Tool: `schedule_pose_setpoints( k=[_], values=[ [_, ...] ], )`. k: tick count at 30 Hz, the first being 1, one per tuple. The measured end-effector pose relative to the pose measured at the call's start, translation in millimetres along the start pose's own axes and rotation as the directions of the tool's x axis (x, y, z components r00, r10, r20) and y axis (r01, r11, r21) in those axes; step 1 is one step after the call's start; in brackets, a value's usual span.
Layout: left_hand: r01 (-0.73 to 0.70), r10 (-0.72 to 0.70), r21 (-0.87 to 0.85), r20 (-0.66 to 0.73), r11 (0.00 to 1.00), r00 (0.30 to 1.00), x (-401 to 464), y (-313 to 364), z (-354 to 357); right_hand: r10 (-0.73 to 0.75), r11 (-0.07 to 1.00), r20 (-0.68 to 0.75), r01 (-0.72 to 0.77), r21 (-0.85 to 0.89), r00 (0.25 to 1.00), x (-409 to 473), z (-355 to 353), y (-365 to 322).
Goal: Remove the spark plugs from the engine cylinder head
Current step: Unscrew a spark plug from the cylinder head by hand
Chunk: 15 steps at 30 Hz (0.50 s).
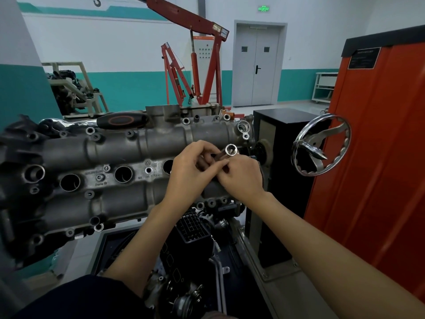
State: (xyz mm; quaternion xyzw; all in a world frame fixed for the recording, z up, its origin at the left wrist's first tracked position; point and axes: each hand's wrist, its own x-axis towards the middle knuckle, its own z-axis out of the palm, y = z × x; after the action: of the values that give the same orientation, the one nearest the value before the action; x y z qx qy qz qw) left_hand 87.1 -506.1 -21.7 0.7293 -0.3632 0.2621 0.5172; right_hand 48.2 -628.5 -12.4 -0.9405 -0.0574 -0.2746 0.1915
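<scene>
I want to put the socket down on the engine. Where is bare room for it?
The smooth ridge between the ratchet and the well holes is bare. The lower ridge left of the left hand too. Around both hands and the socket is crowded.

Lower part of the socket (226,154) is concealed by both hands; the cylinder head (110,157) is cropped at left.

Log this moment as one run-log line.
left hand: grips socket | right hand: grips socket | ratchet: resting on cylinder head
</scene>
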Motion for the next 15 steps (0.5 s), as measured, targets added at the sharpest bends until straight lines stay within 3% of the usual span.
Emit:
schedule_pose_setpoints(
  k=[4, 8, 11, 15],
  values=[
    [-0.078, 0.076, 0.062, 0.044, 0.995, 0.996, -0.7, 0.6, -1.4, -0.073, 0.997, -0.081, 0.075, 0.027, 0.994, 0.0, 3.2, 1.7],
    [-0.083, 0.083, 0.046, 0.003, 0.995, 0.997, -1.9, 1.5, -1.0, -0.048, 0.995, -0.08, 0.054, 0.083, 0.996, 0.0, 1.8, -0.1],
    [-0.023, 0.022, -0.024, -0.07, 0.999, 0.997, -2.0, 2.8, 0.3, -0.031, 0.995, -0.044, 0.035, 0.096, 0.999, 0.6, 1.4, -0.2],
    [-0.001, -0.001, -0.055, -0.034, 0.998, 0.999, -2.3, 2.6, 2.0, -0.021, 0.997, -0.034, 0.023, 0.069, 0.999, 1.3, 3.3, 3.3]
  ],
)
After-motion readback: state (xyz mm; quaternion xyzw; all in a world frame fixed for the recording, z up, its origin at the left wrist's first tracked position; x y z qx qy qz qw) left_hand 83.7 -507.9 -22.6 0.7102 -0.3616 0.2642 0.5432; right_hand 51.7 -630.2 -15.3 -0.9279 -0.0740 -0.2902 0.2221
